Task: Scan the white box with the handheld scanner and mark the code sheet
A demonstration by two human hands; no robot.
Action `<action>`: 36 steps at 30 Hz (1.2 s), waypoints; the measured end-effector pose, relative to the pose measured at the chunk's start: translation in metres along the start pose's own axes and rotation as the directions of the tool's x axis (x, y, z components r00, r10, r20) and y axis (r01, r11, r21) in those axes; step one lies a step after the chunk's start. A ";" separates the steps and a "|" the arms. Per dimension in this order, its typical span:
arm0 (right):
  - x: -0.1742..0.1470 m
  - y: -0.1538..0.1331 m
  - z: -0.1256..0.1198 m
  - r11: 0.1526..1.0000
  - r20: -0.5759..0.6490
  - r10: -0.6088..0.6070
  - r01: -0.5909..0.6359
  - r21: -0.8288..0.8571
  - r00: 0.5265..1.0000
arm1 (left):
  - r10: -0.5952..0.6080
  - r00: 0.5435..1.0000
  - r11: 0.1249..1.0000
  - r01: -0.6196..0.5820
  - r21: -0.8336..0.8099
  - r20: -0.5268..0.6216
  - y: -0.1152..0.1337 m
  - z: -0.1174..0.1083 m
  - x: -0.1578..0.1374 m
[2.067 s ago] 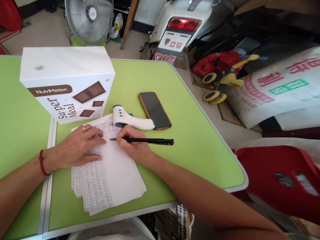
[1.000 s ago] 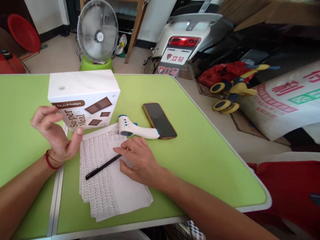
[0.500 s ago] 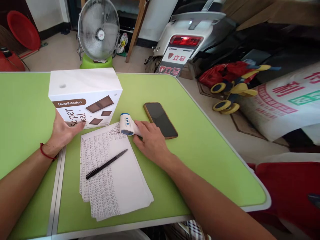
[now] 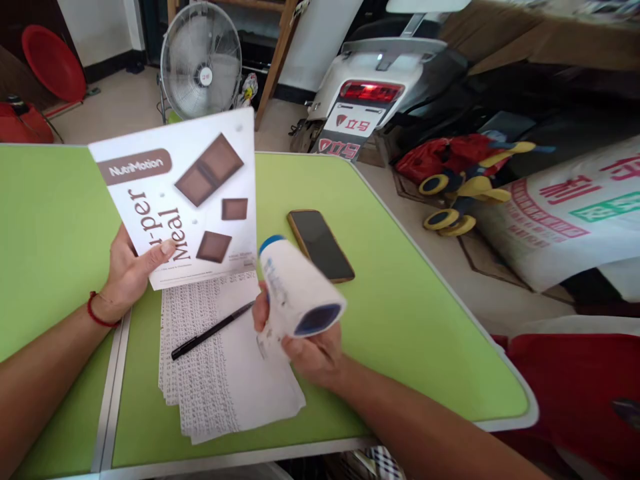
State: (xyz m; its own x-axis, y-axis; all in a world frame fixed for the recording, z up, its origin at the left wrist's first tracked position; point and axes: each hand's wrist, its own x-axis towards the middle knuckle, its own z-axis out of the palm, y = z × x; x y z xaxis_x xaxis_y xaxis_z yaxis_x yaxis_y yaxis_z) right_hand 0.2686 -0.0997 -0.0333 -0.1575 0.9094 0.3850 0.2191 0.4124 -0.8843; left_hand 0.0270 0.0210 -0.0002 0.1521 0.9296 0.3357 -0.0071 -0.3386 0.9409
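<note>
My left hand [image 4: 131,270] grips a white NutriMotion box [image 4: 173,243] by its lower left edge, thumb across the printed front. The box is tilted up, its front with brown chocolate pictures facing me. In my right hand [image 4: 313,350] is a white handheld barcode scanner [image 4: 295,287], held by its handle above the papers, its dark blue window facing toward me and to the right. Beneath both lies a stack of handwritten paper sheets [image 4: 260,380], with a black pen [image 4: 213,330] resting on top.
A phone [image 4: 323,243] in a brown case lies right of the scanner on the green table [image 4: 420,333]. Beyond the table stand a fan [image 4: 203,63] and a white scooter [image 4: 370,73]. A red chair [image 4: 575,393] is at the right.
My right hand has lifted the scanner off the table and turned it toward me. My left hand has raised and tipped the box, so more of its front shows.
</note>
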 end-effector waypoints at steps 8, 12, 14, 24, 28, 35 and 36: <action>0.009 -0.016 0.016 0.956 0.084 0.122 -0.139 0.256 0.989 | -0.152 0.987 0.976 0.142 0.168 0.053 0.002 0.006 -0.008; 0.009 -0.018 0.020 0.899 0.112 0.245 -0.269 0.346 0.963 | -0.137 0.988 0.973 0.119 0.200 0.077 0.001 0.006 -0.007; 0.009 -0.019 0.022 0.884 0.122 0.257 -0.284 0.371 0.959 | -0.138 0.986 0.973 0.117 0.199 0.097 0.001 0.006 -0.007; 0.011 -0.023 0.028 0.836 0.141 0.315 -0.345 0.427 0.939 | -0.116 0.985 0.977 0.090 0.195 0.126 0.000 0.004 -0.005; 0.011 -0.023 0.027 0.853 0.129 0.312 -0.337 0.398 0.941 | -0.135 0.981 0.979 0.111 0.169 0.140 0.003 0.005 -0.005; 0.012 -0.022 0.026 0.876 0.119 0.308 -0.330 0.351 0.944 | -0.128 0.982 0.977 0.101 0.188 0.139 0.001 0.004 -0.004; 0.012 -0.022 0.027 0.877 0.119 0.304 -0.327 0.351 0.945 | -0.129 0.982 0.976 0.101 0.194 0.137 0.001 0.004 -0.004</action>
State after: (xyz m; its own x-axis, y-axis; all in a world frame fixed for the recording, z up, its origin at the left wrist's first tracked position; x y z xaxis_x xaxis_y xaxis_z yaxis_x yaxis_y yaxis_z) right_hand 0.2363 -0.0993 -0.0162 -0.1970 0.9784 0.0633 -0.0944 0.0453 -0.9945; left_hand 0.0304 0.0166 -0.0005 0.2858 0.9367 0.2022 0.1998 -0.2646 0.9434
